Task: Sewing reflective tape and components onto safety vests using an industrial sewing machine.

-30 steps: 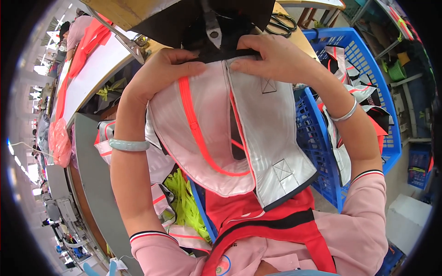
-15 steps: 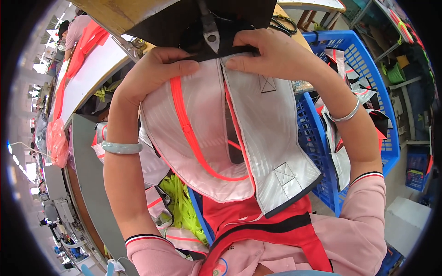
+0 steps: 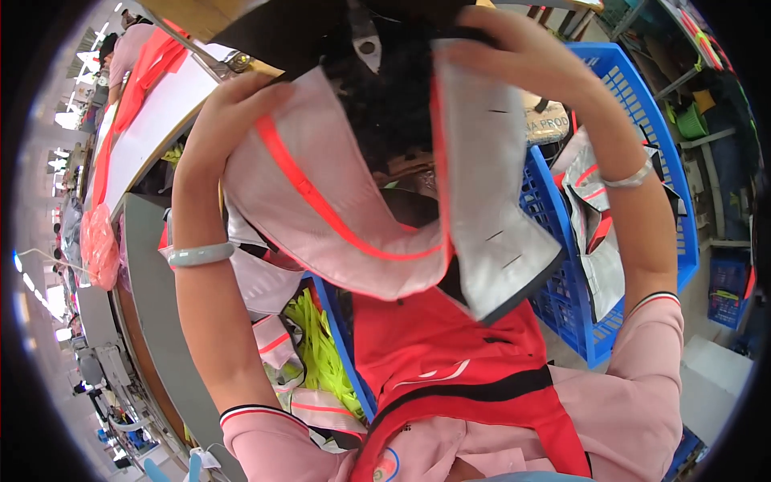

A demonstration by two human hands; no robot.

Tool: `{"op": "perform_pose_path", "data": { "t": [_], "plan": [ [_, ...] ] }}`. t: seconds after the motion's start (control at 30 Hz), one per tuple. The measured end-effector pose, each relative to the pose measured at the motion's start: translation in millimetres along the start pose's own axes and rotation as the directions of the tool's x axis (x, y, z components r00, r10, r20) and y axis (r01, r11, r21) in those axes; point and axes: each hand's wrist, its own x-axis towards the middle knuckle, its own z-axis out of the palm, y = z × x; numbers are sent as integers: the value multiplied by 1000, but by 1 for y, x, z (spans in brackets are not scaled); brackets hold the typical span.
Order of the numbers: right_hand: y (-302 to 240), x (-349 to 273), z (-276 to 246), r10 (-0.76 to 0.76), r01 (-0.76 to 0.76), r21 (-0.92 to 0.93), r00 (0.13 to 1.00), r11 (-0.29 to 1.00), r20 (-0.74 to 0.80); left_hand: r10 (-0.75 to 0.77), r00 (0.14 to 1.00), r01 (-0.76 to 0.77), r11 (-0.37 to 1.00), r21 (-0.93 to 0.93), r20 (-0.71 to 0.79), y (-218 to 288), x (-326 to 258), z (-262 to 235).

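A silver-grey sewn fabric piece (image 3: pixel 486 177) with black binding hangs in front of me, held up by its two upper ends. A bright orange zipper (image 3: pixel 301 185) curves down its left panel, and orange edging runs beside the right one. My left hand (image 3: pixel 241 112) is closed on the left panel's top corner, thumb in front. Closed on the right panel's top edge is my right hand (image 3: pixel 522 56), partly blurred. Between the spread panels a dark gap shows. Just above it is a pointed metal part (image 3: pixel 367 50) with a round hole, under a dark machine body.
To the right stands a blue plastic basket (image 3: pixel 598 341) with similar silver-grey pieces (image 3: pixel 598 273). Low on the left lie yellow-green strips (image 3: pixel 321 353) beside more such pieces. A grey panel (image 3: pixel 152 305) borders my left arm. Farther left, orange fabric (image 3: pixel 148 84) lies along a white table near another person.
My hands have moved apart and upward, spreading the two panels that were together before. The fabric piece has risen, and its lower edge now hangs higher over my red apron.
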Motion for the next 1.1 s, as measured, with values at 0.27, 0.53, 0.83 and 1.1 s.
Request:
{"op": "perform_pose_path", "data": {
  "t": [0.27, 0.53, 0.83, 1.1],
  "plan": [
    [28, -189, -67, 400, -411, 344, 910, 844, 106, 151, 981, -144, 987, -68, 121, -11, -88, 27],
    [-106, -184, 8, -263, 249, -99, 948, 964, -178, 207, 920, -203, 978, -48, 332, 35, -101, 93],
    [-177, -157, 105, -460, 595, -530, 804, 604, 378, 320, 805, -208, 941, -268, 499, 5, -106, 140],
    [-150, -189, 122, -400, 641, -218, 672, 736, 624, 231, 886, 36, 832, -554, 403, -34, -168, 152]
  ]
}}
